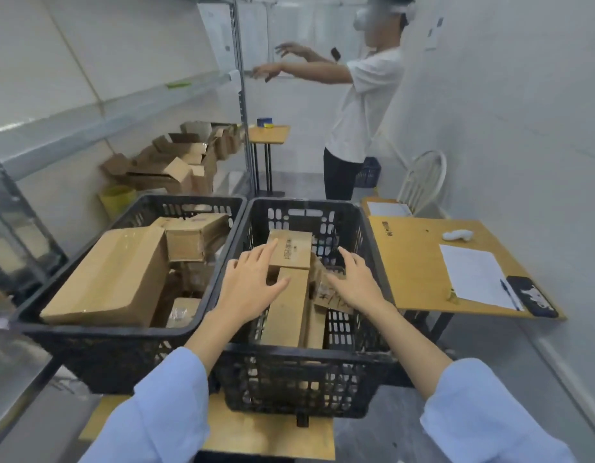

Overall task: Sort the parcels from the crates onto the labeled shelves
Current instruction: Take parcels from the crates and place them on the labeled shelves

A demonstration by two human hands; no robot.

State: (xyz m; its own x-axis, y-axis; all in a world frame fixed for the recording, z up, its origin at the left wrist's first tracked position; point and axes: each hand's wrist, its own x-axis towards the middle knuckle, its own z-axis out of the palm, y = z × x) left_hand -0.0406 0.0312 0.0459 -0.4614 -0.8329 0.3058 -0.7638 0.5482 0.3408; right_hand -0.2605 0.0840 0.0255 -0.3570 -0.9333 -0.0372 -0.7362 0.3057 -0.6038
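Two black plastic crates stand side by side in front of me. The right crate (366, 248) holds several brown cardboard parcels; a small printed box (294, 250) lies on top, with a long narrow box (286, 312) below it. My left hand (247, 284) hovers over the right crate with fingers spread, its fingertips at the small box's left edge. On the other side of those boxes, my right hand (354, 279) is spread above a crumpled parcel (326, 290). Neither hand grips anything. The left crate (129, 212) carries a large flat box (112, 279) and smaller ones.
Metal shelves (88, 121) run along the left wall. A wooden table (413, 262) at the right bears paper, a pen and a phone. Another person (363, 105) reaches toward a far shelf. Empty cartons (175, 165) are piled on the floor behind the crates.
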